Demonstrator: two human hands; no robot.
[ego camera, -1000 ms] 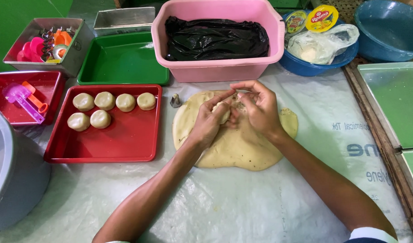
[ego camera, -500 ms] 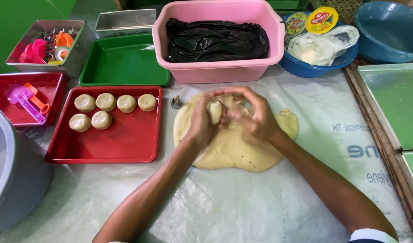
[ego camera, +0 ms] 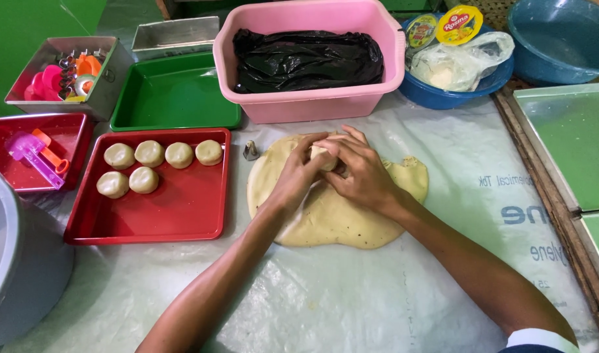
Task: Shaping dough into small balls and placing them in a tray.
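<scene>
A flat slab of pale dough lies on the plastic-covered table. Over its far part my left hand and my right hand are cupped together around a small ball of dough, which shows between the fingers. To the left, a red tray carries several round dough balls in two rows. A small metal nozzle stands just left of the slab.
A pink tub with a black plastic bag stands behind the dough. A green tray, a metal tin of coloured cutters, a smaller red tray, blue bowls and green baking pans surround the work area.
My hands have closed tighter around the dough piece and come down a little toward the slab. The tray and its dough balls have not moved.
</scene>
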